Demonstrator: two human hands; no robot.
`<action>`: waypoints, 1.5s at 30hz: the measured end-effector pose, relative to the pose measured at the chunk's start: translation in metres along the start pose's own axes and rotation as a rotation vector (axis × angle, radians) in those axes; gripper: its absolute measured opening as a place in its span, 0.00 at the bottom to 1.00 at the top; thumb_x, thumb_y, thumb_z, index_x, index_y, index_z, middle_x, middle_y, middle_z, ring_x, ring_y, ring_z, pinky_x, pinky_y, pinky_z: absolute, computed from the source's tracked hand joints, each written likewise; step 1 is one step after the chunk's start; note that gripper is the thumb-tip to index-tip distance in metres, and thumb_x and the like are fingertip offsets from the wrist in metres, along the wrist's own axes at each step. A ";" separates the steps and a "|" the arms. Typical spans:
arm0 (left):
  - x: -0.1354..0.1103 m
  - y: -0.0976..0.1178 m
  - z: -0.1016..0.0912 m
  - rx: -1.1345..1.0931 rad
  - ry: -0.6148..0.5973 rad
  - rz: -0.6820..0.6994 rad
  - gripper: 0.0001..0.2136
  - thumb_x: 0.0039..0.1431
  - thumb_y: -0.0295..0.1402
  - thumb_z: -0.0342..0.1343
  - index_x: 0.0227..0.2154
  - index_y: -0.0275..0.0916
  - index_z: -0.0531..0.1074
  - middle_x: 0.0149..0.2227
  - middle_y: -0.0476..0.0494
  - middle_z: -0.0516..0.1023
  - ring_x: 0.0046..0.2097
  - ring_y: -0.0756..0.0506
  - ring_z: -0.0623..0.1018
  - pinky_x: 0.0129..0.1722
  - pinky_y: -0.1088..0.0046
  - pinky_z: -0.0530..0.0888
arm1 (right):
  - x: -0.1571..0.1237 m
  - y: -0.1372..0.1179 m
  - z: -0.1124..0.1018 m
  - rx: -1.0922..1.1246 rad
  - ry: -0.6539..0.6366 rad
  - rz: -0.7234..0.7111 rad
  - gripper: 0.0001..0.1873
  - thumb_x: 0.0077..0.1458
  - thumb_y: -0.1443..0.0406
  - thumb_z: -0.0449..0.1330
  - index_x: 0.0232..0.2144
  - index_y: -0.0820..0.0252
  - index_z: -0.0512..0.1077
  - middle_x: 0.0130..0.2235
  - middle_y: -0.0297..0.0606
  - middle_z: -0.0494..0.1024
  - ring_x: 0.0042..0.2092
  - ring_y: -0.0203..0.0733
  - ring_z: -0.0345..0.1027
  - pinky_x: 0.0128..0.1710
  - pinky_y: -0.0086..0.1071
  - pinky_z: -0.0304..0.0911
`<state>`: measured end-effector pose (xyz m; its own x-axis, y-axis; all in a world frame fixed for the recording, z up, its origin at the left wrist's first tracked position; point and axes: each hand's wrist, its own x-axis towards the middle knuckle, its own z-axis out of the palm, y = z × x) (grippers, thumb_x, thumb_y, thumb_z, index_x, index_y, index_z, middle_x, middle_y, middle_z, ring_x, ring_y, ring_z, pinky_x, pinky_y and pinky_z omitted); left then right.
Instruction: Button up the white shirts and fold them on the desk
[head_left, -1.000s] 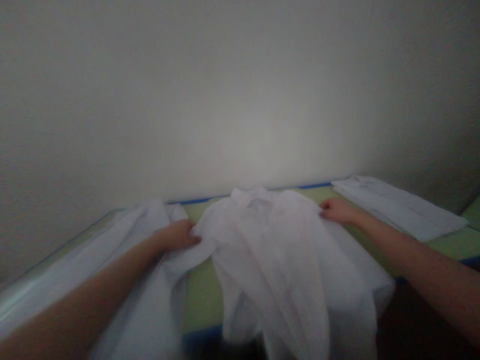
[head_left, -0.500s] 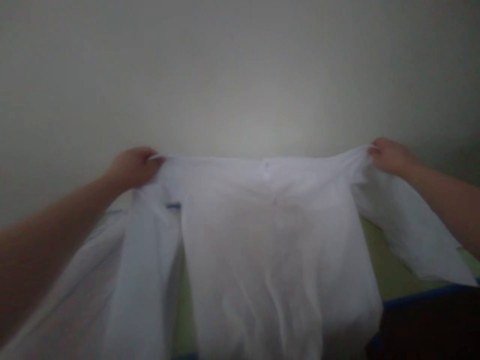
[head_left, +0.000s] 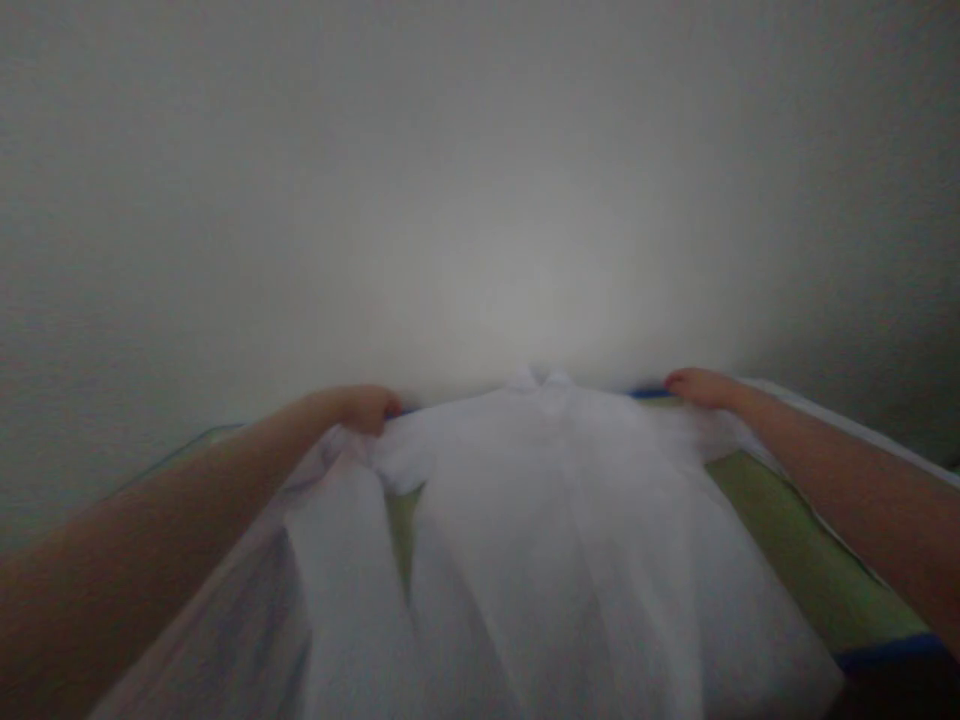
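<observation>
A white long-sleeved shirt (head_left: pixel 540 520) is spread over a green surface, its collar pointing at the wall and its body falling towards me in soft folds. My left hand (head_left: pixel 369 408) is closed at the shirt's left shoulder and sleeve. On the other side, my right hand (head_left: pixel 697 387) is closed at the right shoulder or sleeve top; its fingertips are blurred. The left sleeve hangs down towards me, and my right forearm partly hides the right sleeve.
The green mat-like surface (head_left: pixel 787 540) has a blue edge (head_left: pixel 892 655). More pale cloth (head_left: pixel 225 610) lies at the left, under my forearm. A plain grey wall (head_left: pixel 480 180) rises directly behind.
Both hands have moved lower in view and closer together, taking the shirt down onto the green surface. The collar now shows at the top, and the fabric between the hands is less taut.
</observation>
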<state>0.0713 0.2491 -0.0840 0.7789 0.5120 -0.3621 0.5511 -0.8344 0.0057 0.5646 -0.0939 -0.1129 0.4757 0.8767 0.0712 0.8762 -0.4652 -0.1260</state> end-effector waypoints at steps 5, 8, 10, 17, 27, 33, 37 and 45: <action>0.061 0.059 0.000 -0.112 0.211 0.038 0.26 0.51 0.44 0.50 0.49 0.32 0.69 0.49 0.35 0.73 0.47 0.42 0.73 0.45 0.72 0.66 | 0.037 -0.063 0.041 0.078 -0.168 -0.124 0.19 0.53 0.56 0.54 0.41 0.61 0.74 0.44 0.43 0.76 0.43 0.44 0.70 0.43 0.30 0.63; 0.092 0.084 0.015 -0.114 0.282 -0.024 0.29 0.53 0.49 0.46 0.50 0.29 0.68 0.51 0.29 0.70 0.49 0.40 0.72 0.46 0.69 0.66 | 0.045 -0.087 0.062 0.076 -0.138 -0.110 0.24 0.53 0.55 0.53 0.48 0.64 0.70 0.47 0.48 0.73 0.45 0.47 0.69 0.44 0.33 0.62; 0.105 0.095 0.027 -0.114 0.290 -0.019 0.26 0.54 0.47 0.46 0.46 0.30 0.71 0.47 0.29 0.73 0.46 0.40 0.74 0.44 0.69 0.68 | 0.046 -0.095 0.069 0.065 -0.120 -0.120 0.22 0.53 0.57 0.53 0.46 0.64 0.71 0.44 0.47 0.75 0.43 0.46 0.69 0.42 0.33 0.62; 0.085 0.097 0.026 -0.099 0.562 0.075 0.16 0.57 0.35 0.44 0.43 0.35 0.70 0.46 0.36 0.72 0.48 0.43 0.70 0.47 0.69 0.64 | 0.017 -0.100 0.045 -0.026 0.066 -0.257 0.12 0.51 0.67 0.51 0.36 0.63 0.72 0.40 0.45 0.74 0.43 0.44 0.64 0.41 0.32 0.55; 0.067 0.072 0.052 -0.127 0.411 0.222 0.15 0.42 0.25 0.51 0.36 0.37 0.71 0.39 0.41 0.74 0.42 0.44 0.73 0.43 0.70 0.68 | -0.020 -0.103 0.044 -0.079 -0.019 -0.662 0.05 0.42 0.69 0.58 0.27 0.62 0.71 0.33 0.40 0.71 0.37 0.40 0.64 0.38 0.31 0.57; 0.076 0.113 0.021 -0.400 0.282 0.481 0.26 0.45 0.31 0.56 0.51 0.41 0.65 0.54 0.43 0.68 0.51 0.45 0.69 0.50 0.72 0.66 | 0.000 -0.142 0.038 0.357 -0.117 -0.592 0.33 0.40 0.59 0.65 0.51 0.59 0.66 0.51 0.42 0.68 0.50 0.42 0.63 0.48 0.33 0.58; 0.076 0.127 0.018 -0.343 0.146 0.534 0.33 0.37 0.33 0.63 0.52 0.43 0.66 0.53 0.44 0.70 0.50 0.43 0.71 0.49 0.70 0.66 | 0.007 -0.151 0.047 0.413 -0.342 -0.604 0.34 0.36 0.59 0.66 0.49 0.54 0.69 0.48 0.36 0.73 0.47 0.43 0.66 0.48 0.33 0.59; 0.101 0.122 0.002 -0.708 0.361 0.307 0.17 0.57 0.35 0.46 0.47 0.36 0.69 0.42 0.39 0.76 0.40 0.47 0.75 0.38 0.72 0.70 | 0.046 -0.145 0.047 0.582 -0.119 -0.303 0.18 0.57 0.57 0.49 0.37 0.61 0.74 0.39 0.40 0.78 0.38 0.41 0.70 0.38 0.30 0.63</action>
<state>0.2163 0.1989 -0.1221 0.9060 0.4175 0.0697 0.2629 -0.6842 0.6803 0.4558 0.0200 -0.1379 0.1740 0.9813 0.0823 0.7692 -0.0832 -0.6336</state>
